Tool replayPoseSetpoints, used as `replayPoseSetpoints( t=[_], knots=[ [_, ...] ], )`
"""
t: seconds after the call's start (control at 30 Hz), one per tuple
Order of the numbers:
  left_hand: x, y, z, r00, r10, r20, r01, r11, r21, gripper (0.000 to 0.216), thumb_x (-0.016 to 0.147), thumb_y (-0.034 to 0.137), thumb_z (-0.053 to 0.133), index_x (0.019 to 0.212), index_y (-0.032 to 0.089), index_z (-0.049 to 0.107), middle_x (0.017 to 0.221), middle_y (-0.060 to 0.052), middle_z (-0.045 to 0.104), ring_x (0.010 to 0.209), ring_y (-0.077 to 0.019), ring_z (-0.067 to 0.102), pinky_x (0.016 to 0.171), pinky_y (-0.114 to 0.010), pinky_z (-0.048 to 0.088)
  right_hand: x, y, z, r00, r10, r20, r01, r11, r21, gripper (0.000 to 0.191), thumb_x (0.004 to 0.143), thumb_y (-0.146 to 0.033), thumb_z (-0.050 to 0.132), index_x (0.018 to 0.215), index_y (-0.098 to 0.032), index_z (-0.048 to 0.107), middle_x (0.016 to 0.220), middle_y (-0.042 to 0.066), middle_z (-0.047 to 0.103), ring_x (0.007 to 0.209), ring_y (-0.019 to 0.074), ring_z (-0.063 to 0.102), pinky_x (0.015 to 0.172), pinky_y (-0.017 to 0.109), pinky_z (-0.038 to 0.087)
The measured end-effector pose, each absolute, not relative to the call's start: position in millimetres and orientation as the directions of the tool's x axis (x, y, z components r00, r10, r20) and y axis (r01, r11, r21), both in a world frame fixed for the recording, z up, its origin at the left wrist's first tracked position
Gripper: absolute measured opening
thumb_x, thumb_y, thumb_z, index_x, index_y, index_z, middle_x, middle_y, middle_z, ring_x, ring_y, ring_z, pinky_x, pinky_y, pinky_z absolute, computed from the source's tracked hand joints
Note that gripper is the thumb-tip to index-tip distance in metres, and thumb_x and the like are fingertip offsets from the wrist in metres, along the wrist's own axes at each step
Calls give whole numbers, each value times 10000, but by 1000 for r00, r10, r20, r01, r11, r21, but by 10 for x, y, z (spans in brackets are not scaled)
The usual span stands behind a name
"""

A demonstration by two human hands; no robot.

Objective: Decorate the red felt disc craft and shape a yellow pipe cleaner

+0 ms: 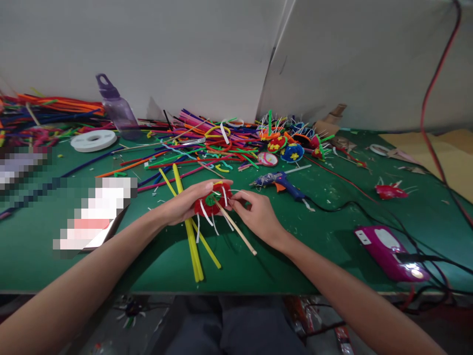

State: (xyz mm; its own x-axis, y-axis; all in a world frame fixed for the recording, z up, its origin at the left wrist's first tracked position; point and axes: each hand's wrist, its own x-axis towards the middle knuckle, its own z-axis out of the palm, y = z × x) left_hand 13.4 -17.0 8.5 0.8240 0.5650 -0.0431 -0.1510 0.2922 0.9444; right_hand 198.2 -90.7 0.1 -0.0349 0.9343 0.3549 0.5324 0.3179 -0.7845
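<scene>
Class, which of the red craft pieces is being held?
The green-centred red piece, in the left hand; the lone red piece farther right and the red ones beyond the glue gun lie untouched.

In my remote head-camera view, a green table [148,276] spans the full width, its far side running along a pale grey backdrop made up of a left wall panel [148,49] and a right wall panel [369,59], which meet at a slanting seam [274,54]. I note a short dark mark [283,65] on the right panel, just beside the seam. Soft, muted light falls over the panels and tabletop, whereas the grey floor [148,333], which I see only below the table's near edge, lies in deeper shade.
</scene>
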Motion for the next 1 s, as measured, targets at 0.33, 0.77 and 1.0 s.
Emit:
replayPoseSetpoints(
  t=[0.33,0.77,1.0],
  knots=[
    [143,-172,94,837,543,-76,-117,314,942,592,814,519,577,1290,172,518,1253,-169,582,1017,-281,631,865,-412,529,1999,-908,-23,-15,931,364,575,306,-759,175,821,-188,518,672,-180,610,641,-13,617,538,97,479,518,213,344],
    [157,-191,117,848,524,-82,-101,312,945,529,845,508,537,1202,119,580,1071,-166,672,920,-254,660,834,-404,525,2010,-906,-54,-7,898,441,618,350,-704,158,819,-177,515,687,-178,603,655,-8,619,547,98,492,534,214,359],
    [167,-202,130,835,542,-94,-100,317,943,500,840,501,548,1166,125,603,1087,-166,667,887,-245,667,830,-409,527,2014,-907,-50,-14,914,405,624,325,-711,139,815,-197,516,721,-182,617,693,11,643,579,117,527,536,226,371]
  ],
)
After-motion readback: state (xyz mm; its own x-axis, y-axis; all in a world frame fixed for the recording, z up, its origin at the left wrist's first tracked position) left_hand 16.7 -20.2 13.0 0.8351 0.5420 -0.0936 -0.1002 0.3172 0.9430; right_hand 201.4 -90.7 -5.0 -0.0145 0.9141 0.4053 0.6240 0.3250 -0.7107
